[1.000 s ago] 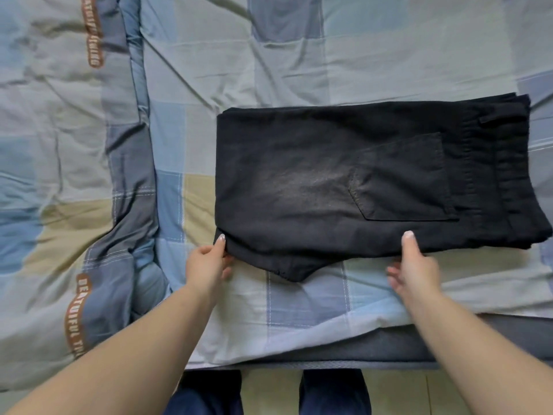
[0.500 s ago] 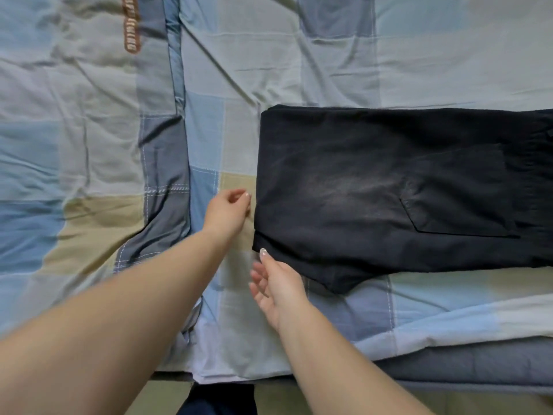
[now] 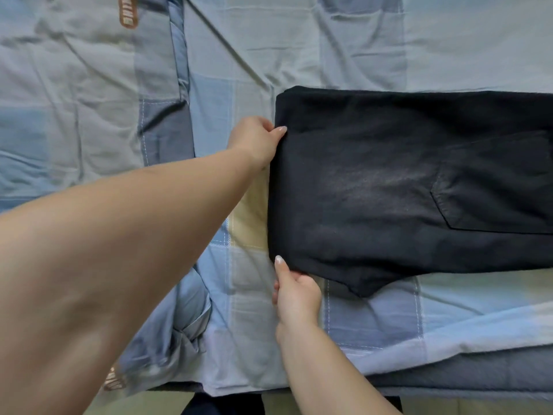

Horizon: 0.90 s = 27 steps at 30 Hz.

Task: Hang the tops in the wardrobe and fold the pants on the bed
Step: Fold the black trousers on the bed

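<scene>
The bed [image 3: 299, 49], under a soft, creased sheet of pale blue, grey and yellow squares, fills the frame, and the black pants [image 3: 389, 190], thick matte denim folded into a flat slab, lie right of centre. Both hands have moved to its left folded edge since a second ago: the left hand [image 3: 257, 142] pinches the upper corner and the right hand [image 3: 296, 292] grasps the lower one, likely for another fold

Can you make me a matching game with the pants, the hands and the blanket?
Things:
1. black pants
2. left hand
3. right hand
4. checked bedsheet

Descriptions:
A. grips the near corner of the folded end
B. blue, grey and yellow squares
C. lies folded on the bed
D. grips the far part of the folded end

Pairs: 1-C, 2-D, 3-A, 4-B
</scene>
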### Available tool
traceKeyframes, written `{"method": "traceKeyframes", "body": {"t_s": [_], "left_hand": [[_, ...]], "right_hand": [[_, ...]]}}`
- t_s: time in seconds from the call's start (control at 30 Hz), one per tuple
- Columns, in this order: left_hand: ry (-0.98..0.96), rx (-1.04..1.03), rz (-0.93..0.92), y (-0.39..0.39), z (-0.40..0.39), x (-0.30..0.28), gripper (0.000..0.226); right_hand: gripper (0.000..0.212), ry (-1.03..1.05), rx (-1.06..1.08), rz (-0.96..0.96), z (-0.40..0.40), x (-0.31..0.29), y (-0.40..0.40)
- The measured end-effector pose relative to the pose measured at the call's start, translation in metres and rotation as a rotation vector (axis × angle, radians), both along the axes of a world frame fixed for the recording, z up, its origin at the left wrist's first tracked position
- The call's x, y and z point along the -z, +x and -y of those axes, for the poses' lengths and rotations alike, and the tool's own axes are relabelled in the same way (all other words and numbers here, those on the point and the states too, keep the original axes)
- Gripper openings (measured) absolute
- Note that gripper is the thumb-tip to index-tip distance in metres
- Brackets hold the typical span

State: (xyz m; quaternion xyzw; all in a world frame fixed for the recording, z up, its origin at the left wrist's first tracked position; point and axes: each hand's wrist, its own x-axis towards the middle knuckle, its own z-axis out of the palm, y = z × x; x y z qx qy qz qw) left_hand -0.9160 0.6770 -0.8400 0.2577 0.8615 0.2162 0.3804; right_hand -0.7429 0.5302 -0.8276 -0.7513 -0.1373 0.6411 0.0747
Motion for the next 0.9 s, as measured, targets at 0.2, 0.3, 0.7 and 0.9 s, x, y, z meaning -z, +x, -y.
{"method": "traceKeyframes", "body": {"t_s": [0.2,0.3,0.7,0.9], "left_hand": [[0.016,-0.094,0.132,0.004,-0.001,-0.003,0.025],[0.053,-0.164,0.244,0.004,-0.010,-0.010,0.026],[-0.117,-0.176,0.708,0.023,0.033,-0.001,0.037],[-0.101,-0.249,0.817,0.037,0.060,0.008,0.040]], "right_hand": [[0.025,0.050,-0.046,-0.072,-0.006,-0.001,0.012],[0.028,-0.062,0.001,-0.141,0.000,0.002,-0.005],[0.014,0.938,-0.477,0.038,-0.085,-0.037,0.054],[0.071,0.792,-1.308,0.694,-0.143,0.022,0.091]]}}
